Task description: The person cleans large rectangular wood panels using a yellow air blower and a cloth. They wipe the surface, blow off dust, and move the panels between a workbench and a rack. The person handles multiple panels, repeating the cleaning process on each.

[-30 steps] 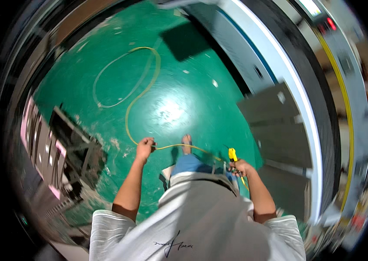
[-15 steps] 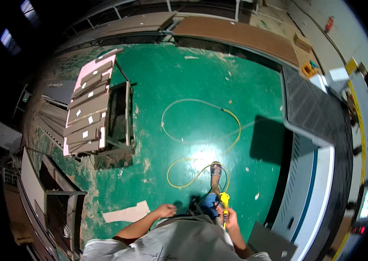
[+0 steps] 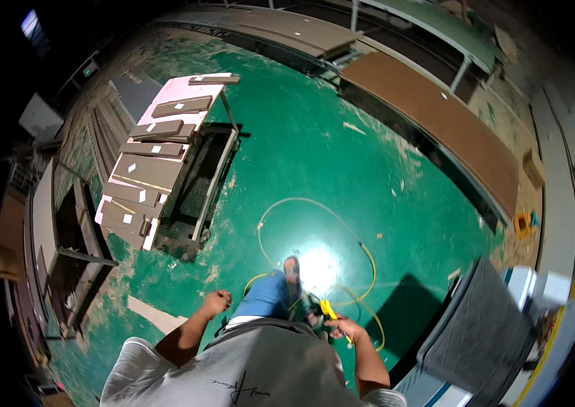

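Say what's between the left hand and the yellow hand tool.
Head view, from the left hand: green floor, the wearer's blue-jeaned leg, then a dark, unclear shape beside the yellow hand tool.

Right grip [image 3: 346, 327] holds a yellow tool [image 3: 327, 310] above the green floor [image 3: 287, 149]

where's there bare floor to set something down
Best patch: the green floor between the pink-topped table and long brown-topped bench, bare but for small scraps. Crowded: around the right hand, yellow tool and hose.
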### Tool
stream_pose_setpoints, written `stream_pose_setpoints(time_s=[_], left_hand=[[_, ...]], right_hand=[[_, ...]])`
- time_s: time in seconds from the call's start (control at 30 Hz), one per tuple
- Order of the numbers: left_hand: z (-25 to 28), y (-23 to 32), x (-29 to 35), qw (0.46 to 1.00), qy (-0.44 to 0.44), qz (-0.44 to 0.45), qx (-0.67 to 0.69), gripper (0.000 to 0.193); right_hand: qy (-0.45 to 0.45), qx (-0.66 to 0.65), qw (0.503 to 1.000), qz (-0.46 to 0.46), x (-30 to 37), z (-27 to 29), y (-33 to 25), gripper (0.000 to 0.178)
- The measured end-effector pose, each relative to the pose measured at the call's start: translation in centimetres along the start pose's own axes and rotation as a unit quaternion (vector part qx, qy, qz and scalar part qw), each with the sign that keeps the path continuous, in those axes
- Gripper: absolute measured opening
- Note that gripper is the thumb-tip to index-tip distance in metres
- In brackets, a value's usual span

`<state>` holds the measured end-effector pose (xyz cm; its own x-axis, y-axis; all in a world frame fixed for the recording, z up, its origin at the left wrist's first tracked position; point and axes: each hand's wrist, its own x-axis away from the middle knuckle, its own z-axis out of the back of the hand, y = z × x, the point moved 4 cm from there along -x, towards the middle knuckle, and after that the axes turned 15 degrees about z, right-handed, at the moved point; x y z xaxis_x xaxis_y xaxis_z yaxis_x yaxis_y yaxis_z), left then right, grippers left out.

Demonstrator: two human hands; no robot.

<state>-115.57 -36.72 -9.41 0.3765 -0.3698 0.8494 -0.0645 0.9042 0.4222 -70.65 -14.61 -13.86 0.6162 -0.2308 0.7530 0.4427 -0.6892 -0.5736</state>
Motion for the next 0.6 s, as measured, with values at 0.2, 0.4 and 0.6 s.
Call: stream_pose_setpoints(time_s=[0.2, 0.4, 0.6], left_hand=[[-7.6, 8.4, -15.4, 0.957, -0.164, 0.155, -0.185, 0.028], [0.5, 24.5, -36.4, 0.941, -0.008, -0.028, -0.337, 0.023], [10.1, 55.8, -36.7, 0.952, -0.137, 0.025, 0.273, 0.024]], right_hand=[[0.222, -0.050, 0.967, -0.115, -6.3, 19.8, 6.7, 0.016], [0.351, 0.135, 0.924, -0.070, -12.2, 22.9, -16.6, 0.015], [0.357, 0.149, 0.922, -0.018, -25.2, 26.7, -35.7, 0.017]])
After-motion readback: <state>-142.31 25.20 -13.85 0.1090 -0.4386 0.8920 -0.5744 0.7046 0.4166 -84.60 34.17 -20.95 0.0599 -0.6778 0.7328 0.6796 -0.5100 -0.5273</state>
